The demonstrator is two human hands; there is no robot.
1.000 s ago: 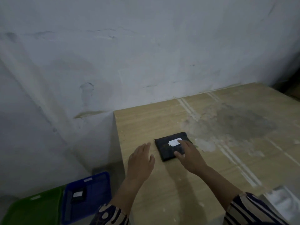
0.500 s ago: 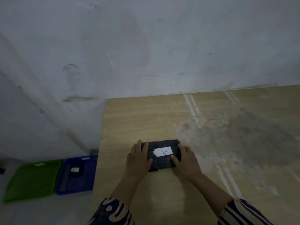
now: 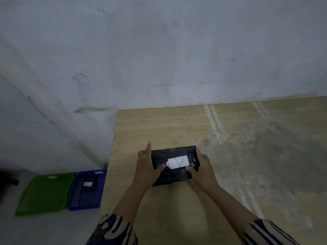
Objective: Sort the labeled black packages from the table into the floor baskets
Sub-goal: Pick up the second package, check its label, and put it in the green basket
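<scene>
A black plastic-wrapped package (image 3: 174, 155) with a white hand-marked label (image 3: 177, 162) is held over the wooden table (image 3: 247, 174) near its left edge. My left hand (image 3: 147, 167) grips its left side, thumb on top and index finger pointing up. My right hand (image 3: 201, 167) grips its right side, thumb on the top face. On the floor to the left stand a green basket (image 3: 46, 191) and a blue basket (image 3: 86, 204). Another labeled black package (image 3: 87, 185) lies in the blue one.
A grey plaster wall rises behind the table and the baskets. The table top has pale scuffs and a dark stain (image 3: 292, 144) on its right half. A dark object (image 3: 7, 183) shows at the far left edge.
My left hand went from flat on the table to gripping the package's left side. Both hands now hold it, turned so the label faces up and drawn closer to me.
</scene>
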